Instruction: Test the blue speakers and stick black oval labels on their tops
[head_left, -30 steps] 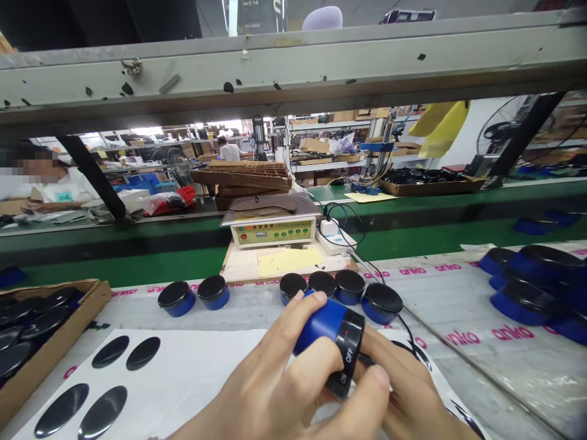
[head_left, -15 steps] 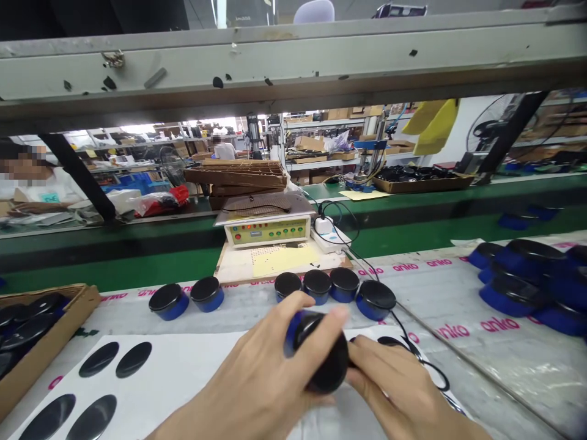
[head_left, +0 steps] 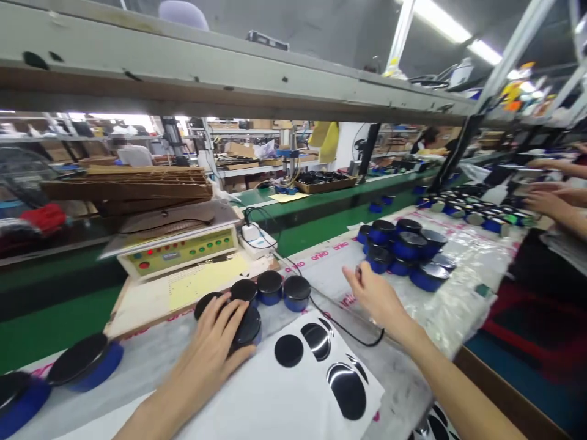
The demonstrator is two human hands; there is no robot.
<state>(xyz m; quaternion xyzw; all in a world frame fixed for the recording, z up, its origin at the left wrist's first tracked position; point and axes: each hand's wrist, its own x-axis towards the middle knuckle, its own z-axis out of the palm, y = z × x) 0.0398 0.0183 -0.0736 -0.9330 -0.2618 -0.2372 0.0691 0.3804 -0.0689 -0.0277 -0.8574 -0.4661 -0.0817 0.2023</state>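
Observation:
My left hand [head_left: 215,342] rests with its fingers over a round blue part with a glossy black top [head_left: 248,325], beside the row. More parts of the same kind stand in that row, among them one at its right end [head_left: 297,292]. My right hand [head_left: 378,298] is stretched out with nothing visible in it, its fingers apart, short of a pile of blue parts with black tops [head_left: 410,245]. Below the left hand lies a white sheet [head_left: 257,397] with black round stickers, one of them a full disc [head_left: 288,351].
A control box with buttons [head_left: 183,247] stands on a board behind the row. A black cable [head_left: 343,333] and a thin rod cross the covered bench. Another person's hands [head_left: 553,195] work at far right. A shelf beam [head_left: 257,79] spans overhead.
The view has swung right. My hands, earlier together around a blue part, are now apart: the left is down by the row, the right has reached out toward the pile.

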